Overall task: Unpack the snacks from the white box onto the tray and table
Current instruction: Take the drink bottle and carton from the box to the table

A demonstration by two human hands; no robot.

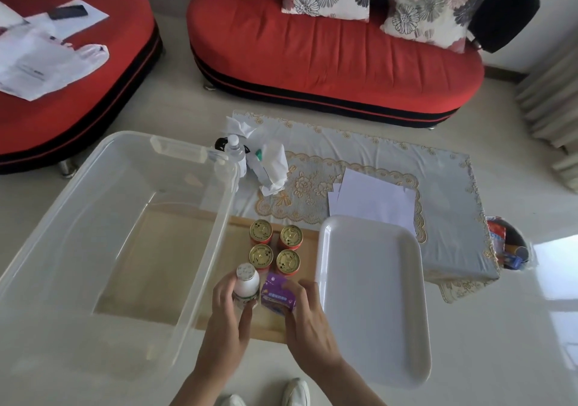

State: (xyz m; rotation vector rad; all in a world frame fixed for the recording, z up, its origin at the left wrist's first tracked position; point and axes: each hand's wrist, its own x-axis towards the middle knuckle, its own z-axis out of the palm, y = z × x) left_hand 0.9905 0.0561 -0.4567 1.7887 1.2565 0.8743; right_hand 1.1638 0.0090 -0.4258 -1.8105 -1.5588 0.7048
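While standing over a wooden tray [309, 249], grips one snack in each of the hands. Wraps the left hand [226, 311] round a small white bottle [247, 285], kept upright. Curls the right hand [309, 321] over a purple packet [277, 296], just beside the bottle; cannot tell whether either is set down. Just beyond the fingertips, four gold-lidded red cans [261, 255] in a square on the wooden tray. Left of the left hand, a clear plastic box [78, 218]. Right of the right hand, a white tray [372, 280].
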